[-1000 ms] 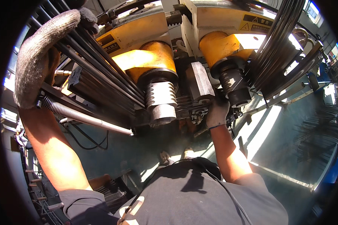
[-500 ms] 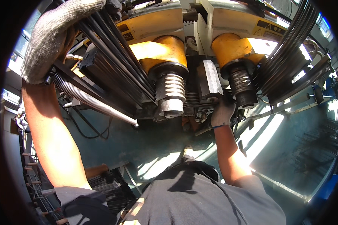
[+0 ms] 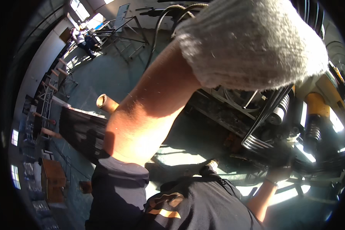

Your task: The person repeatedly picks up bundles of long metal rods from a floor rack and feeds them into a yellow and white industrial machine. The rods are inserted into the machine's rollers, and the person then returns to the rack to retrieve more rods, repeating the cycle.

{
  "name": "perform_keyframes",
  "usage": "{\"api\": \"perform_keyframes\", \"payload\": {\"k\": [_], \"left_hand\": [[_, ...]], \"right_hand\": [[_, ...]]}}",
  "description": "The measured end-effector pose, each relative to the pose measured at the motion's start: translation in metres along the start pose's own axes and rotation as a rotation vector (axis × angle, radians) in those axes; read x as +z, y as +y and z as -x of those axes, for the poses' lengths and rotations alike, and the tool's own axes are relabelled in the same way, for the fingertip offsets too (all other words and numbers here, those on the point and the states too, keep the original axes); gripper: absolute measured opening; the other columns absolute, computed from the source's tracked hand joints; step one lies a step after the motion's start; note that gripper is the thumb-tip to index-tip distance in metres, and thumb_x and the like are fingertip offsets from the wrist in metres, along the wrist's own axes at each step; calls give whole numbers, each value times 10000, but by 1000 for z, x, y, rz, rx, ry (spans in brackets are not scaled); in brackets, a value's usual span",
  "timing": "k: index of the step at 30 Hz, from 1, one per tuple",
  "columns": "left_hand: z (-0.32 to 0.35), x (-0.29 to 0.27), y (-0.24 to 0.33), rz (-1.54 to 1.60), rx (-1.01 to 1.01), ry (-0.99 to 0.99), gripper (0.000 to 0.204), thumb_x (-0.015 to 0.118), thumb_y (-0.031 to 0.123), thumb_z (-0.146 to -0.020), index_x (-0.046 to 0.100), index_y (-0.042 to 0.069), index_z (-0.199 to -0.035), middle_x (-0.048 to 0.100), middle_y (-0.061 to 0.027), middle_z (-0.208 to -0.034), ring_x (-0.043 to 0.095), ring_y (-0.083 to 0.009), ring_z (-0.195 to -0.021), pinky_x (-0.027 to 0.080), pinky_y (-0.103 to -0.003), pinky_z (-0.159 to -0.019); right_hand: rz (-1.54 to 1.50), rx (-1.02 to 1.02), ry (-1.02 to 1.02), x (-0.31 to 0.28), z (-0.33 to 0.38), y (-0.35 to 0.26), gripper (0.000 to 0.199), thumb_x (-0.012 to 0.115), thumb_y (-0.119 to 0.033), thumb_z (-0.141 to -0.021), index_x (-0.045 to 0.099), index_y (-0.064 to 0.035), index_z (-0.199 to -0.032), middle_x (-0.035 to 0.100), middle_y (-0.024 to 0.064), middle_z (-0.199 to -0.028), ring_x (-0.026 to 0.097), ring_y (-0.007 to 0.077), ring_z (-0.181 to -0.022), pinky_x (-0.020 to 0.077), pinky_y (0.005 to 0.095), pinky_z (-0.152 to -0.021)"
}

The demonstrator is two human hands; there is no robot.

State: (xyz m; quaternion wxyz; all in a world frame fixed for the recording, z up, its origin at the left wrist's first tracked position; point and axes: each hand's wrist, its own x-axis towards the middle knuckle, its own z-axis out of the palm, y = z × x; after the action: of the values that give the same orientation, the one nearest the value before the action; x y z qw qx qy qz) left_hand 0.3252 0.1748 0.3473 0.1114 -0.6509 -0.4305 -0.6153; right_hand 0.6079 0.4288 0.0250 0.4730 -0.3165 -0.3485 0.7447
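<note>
Both my gloved hands are on a bundle of bent steel rods (image 3: 266, 115) at the yellow bending machine (image 3: 322, 103).

My left hand (image 3: 253, 42), in a grey knit glove, fills the top of the view, raised over the rods' upper run; I cannot tell whether its fingers are spread or closed. My right hand (image 3: 280, 168) sits low in shadow, right beside the rods' looped bend, its grip unclear too. I can't count the rods exactly; several lie side by side. I count two ribbed rollers (image 3: 280, 109) on the machine. Off to my left lies one dark stack of straight bars (image 3: 82, 132), with one tube (image 3: 105, 102) poking up just behind it.
</note>
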Motion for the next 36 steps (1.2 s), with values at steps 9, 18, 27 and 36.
{"api": "perform_keyframes", "payload": {"k": [9, 18, 27, 36], "left_hand": [[166, -44, 266, 102, -570, 650, 193, 733, -44, -958, 686, 52, -1118, 682, -13, -947, 694, -110, -885, 605, -297, -845], [315, 95, 525, -523, -369, 1373, 255, 678, -66, -1041, 650, 64, -1259, 737, -69, -1037, 746, -168, -986, 631, -345, -921], [349, 307, 713, -1091, -136, 1837, 281, 703, -7, -985, 663, 1, -1263, 777, -178, -1026, 782, -298, -972, 652, -457, -871], [395, 447, 931, -1323, 249, 1994, 200, 662, -14, -910, 707, -42, -1102, 752, -202, -906, 780, -364, -821, 670, -479, -808]], "right_hand": [[304, -289, -337, 72, 84, 34, 456, 694, -346, -1108, 760, 87, -1234, 799, 170, -1169, 770, 278, -1036, 630, 434, -949], [62, 161, -1014, 175, 324, 89, 353, 755, -287, -1072, 789, 62, -1114, 816, 139, -1056, 770, 232, -904, 629, 391, -823], [-49, 443, -1317, 106, 526, 21, 269, 816, -228, -1036, 817, 37, -993, 832, 107, -942, 769, 185, -772, 628, 348, -697], [30, 171, -1812, 49, 701, -83, 387, 715, -314, -1115, 723, 66, -1189, 747, 87, -976, 686, 169, -841, 555, 323, -786]]}}
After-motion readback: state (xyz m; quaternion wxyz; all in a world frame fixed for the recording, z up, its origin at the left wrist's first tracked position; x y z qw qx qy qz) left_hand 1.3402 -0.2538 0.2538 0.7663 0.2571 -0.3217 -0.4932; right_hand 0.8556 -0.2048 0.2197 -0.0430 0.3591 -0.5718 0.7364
